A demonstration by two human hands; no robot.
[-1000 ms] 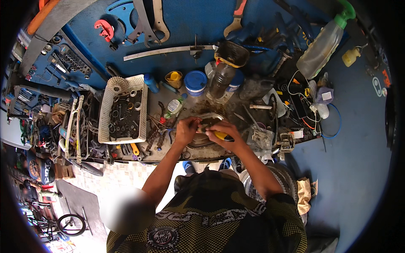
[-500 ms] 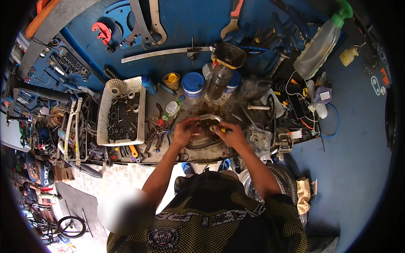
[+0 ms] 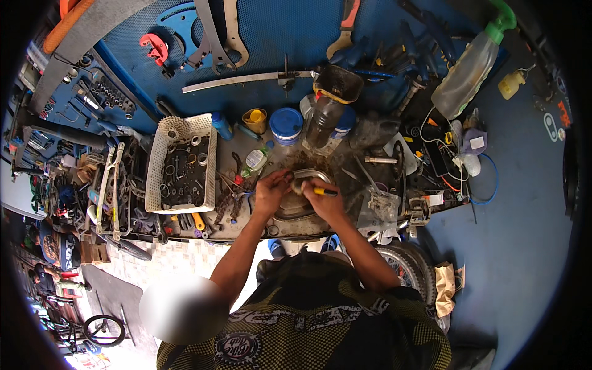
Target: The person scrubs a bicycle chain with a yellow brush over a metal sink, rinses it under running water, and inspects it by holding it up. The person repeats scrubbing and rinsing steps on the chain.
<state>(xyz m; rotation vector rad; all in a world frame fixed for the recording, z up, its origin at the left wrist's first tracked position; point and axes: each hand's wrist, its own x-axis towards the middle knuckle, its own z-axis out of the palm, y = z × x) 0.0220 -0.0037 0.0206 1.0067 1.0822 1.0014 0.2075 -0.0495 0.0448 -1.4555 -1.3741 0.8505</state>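
Over a shallow round metal pan [image 3: 299, 217] on the workbench, my two hands are close together. My right hand [image 3: 325, 205] is closed around a brush [image 3: 326, 192] with a black and yellow handle, its tan end pointing toward my left hand. My left hand [image 3: 269, 193] has its fingers pinched around a small dark part at the pan's left side; its kind is too small to tell. Dark liquid or grime shows inside the pan, partly covered by my hands.
Left of my hands stands a white perforated basket [image 3: 150, 185] of small metal parts. Behind the pan are a blue-lidded tub [image 3: 286, 125] and a dark plastic bottle [image 3: 322, 123]. A clear plastic bag [image 3: 381, 206] lies on the right. Wheels [image 3: 410, 265] stand below the bench.
My right hand has moved slightly left and down, bringing the brush nearer to my left hand. The whole view has shifted a little.
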